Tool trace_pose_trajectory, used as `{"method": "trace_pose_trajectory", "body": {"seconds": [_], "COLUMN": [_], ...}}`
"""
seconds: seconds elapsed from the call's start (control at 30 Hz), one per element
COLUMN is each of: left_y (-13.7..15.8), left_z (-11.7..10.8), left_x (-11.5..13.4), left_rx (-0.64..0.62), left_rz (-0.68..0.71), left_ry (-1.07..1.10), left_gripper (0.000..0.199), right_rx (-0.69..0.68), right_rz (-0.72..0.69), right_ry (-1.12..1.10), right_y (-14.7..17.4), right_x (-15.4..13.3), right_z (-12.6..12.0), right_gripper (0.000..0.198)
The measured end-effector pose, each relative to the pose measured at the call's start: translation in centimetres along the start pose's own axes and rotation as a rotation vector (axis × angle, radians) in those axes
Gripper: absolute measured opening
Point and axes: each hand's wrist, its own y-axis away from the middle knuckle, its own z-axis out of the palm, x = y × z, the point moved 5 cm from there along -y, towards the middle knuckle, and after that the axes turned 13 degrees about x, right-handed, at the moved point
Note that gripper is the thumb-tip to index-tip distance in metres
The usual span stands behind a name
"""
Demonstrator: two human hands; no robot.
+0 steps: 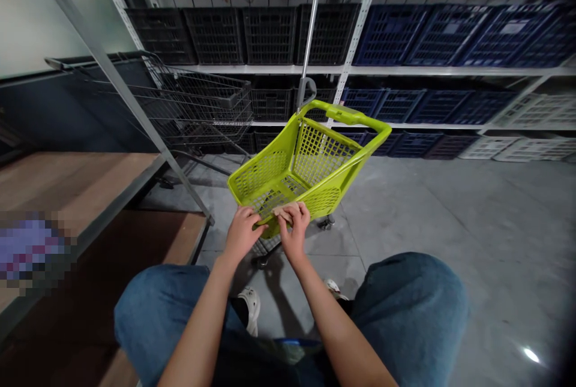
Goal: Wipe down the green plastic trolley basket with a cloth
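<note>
A lime-green plastic shopping cart point(355, 180) stands in front of my knees, its near end toward me and its handle at the far side. My left hand point(243, 232) rests on the near rim, fingers curled over the edge. On the same rim, a little to the right, my right hand point(294, 228) grips a crumpled beige cloth point(281, 212) and presses it against the green plastic. Part of the cloth is hidden under the fingers. A metal pole point(312, 27) rises from the cart's far left corner beside a grey hook.
Behind the cart, white metal shelving point(270, 69) carries rows of black crates point(270, 33) and blue crates point(391, 33). A dark wire shopping cart point(202, 99) stands at the back left. Wooden shelves point(90, 180) on a metal frame border my left side; a blurred purple item lies there.
</note>
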Motion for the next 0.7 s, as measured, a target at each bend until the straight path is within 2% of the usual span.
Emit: {"method": "trace_pose_trajectory", "body": {"seconds": [0.1,0.2,0.27,0.4,0.47,0.53,0.63,0.7], "left_y": [0.3,0.4,0.5,0.5,0.5,0.5,0.4,0.5], "left_z": [0.5,0.8,1.0,1.2,1.3,1.4,1.4,1.3], "left_x": [1.2,2.1,2.7,3.7,4.0,4.1,3.9,3.6], "left_rx": [0.005,0.021,0.03,0.042,0.052,0.058,0.048,0.037], "left_rz": [-0.001,0.004,0.014,0.019,0.002,-0.012,-0.016,-0.011], "left_ry": [-0.022,-0.053,-0.05,0.012,0.025,0.025,0.022,0.026], "left_gripper": [0.014,0.014,0.013,0.016,0.017,0.017,0.016,0.015], "right_rx": [0.026,-0.092,-0.141,0.069,0.11,0.028,-0.181,-0.269], "right_rz": [0.068,0.041,0.005,0.038,0.042,0.019,-0.034,-0.086], "right_ry": [-0.074,-0.128,-0.115,0.004,0.03,0.039,0.082,0.106], "right_y": [0.9,1.8,1.3,-2.5,-3.4,-2.8,0.0,1.3], "right_x": [-0.3,-0.3,0.2,2.6,3.2,3.1,2.2,1.2], "right_z": [-0.8,-1.3,-1.9,-4.3,-4.9,-4.7,-4.0,-3.8], "right_gripper": [0.01,0.014,0.016,0.016,0.017,0.02,0.025,0.028]}}
